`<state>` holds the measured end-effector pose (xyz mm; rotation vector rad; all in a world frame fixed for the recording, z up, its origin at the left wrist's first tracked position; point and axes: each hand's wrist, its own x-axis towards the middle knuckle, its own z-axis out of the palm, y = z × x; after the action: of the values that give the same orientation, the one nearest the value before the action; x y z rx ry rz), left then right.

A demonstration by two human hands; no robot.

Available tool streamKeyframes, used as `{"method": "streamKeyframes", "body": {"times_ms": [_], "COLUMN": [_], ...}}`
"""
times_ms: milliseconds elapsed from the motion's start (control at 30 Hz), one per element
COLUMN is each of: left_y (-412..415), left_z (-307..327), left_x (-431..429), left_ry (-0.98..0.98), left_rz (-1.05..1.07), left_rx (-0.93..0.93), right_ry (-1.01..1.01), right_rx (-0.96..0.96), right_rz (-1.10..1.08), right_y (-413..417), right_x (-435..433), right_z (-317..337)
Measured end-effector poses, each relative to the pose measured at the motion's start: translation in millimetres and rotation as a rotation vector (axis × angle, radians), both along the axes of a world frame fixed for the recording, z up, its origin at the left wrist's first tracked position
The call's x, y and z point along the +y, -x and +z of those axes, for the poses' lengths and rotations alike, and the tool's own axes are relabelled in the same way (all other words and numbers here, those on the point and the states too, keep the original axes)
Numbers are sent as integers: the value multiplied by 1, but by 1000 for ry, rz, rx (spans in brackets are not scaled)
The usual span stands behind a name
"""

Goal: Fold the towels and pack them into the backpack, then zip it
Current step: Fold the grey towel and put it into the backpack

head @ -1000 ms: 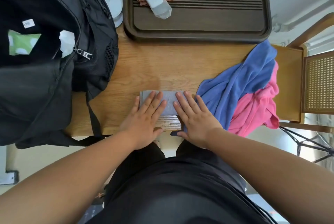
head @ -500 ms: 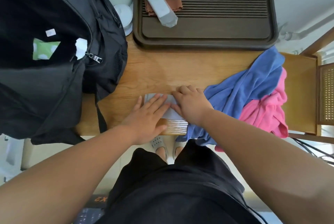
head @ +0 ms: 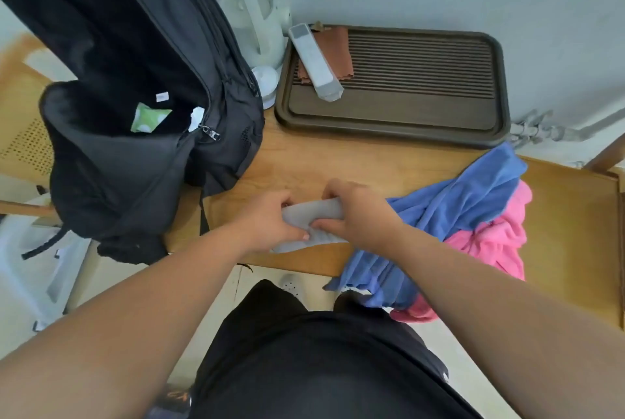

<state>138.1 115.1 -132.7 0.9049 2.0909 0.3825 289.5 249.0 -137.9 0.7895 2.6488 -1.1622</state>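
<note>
Grey towel (head: 313, 212): folded small, lifted just above the near edge of the table (head: 338, 161), held between both hands.
Left hand (head: 270, 219): fingers curled closed around the towel's left end.
Right hand (head: 355, 212): closed over its right end, thumb beneath.
Backpack (head: 135, 114): upright at the table's left, main compartment unzipped and gaping; something green and white shows inside.
Done, by my judgement: 1 towel folded, not yet packed.
Left: blue towel (head: 456, 202) and pink towel (head: 497, 242) lie crumpled together at the right, unfolded; 2 folds, packing, zipping remain.
</note>
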Motion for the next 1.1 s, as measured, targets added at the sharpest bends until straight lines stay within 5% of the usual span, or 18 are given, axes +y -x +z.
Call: {"method": "streamKeyframes", "body": {"times_ms": [167,400,567,700,867,1100], "left_y": [18,64,120,184,245,245], "left_z": [61,120,128,116,77,43], "left_x": [-6,-24,-55,-93,-138,-166], "left_ry": [-250,-572,-603,-457,-353,-430], "left_rz": [313,517,385,225,-325,-635], "left_rx": [-112,-232,-37,262,631,750], "right_ry": [218,634,615,366,69,-93], "right_rx": [209,309,375,468,536,462], "right_rz": [-275,-287,-340,-473,-616,-683], "right_y": [8,43,92,141,209,289], "right_x": [16,2,-36,-75,-107,-101], "right_z": [51,92,103,121,135,146]}}
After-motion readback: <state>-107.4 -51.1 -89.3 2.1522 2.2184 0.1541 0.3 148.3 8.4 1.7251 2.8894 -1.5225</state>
